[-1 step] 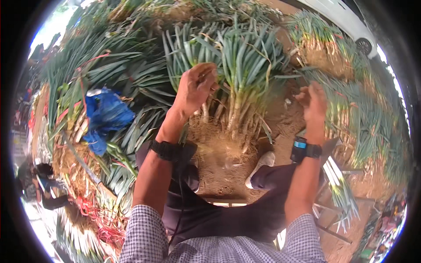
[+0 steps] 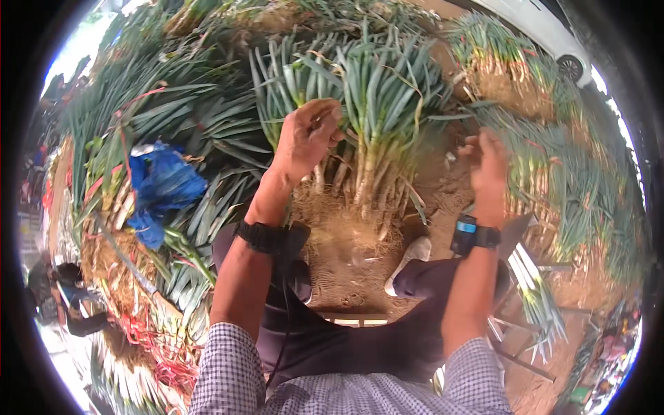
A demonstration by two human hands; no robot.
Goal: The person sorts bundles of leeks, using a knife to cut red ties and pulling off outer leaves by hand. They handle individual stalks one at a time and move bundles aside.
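Note:
My left hand (image 2: 309,138) is raised with curled fingers over the left side of a bundle of green onions (image 2: 369,149). Its fingers look closed, but anything in them is too small or hidden to name. Apart from the bundle, at its right, my right hand (image 2: 489,166) is also up, fingers bent inward and slightly blurred. Whatever it may hold cannot be made out. The bundle stands between my feet, green leaves away from me, pale stems and matted brown roots (image 2: 349,228) toward me. A dark band circles each wrist.
Heaps of green onions (image 2: 228,104) lie left, and more bundles (image 2: 581,187) right. A crumpled blue plastic bag (image 2: 162,180), a long-handled blade (image 2: 131,263) and red ties (image 2: 155,349) are at left. Some onions (image 2: 534,297) lie by a metal frame near my right knee. A white car (image 2: 536,31) stands far right.
The view has shifted very slightly, and my right hand sits a little farther left in it. Both hands otherwise keep nearly the same pose.

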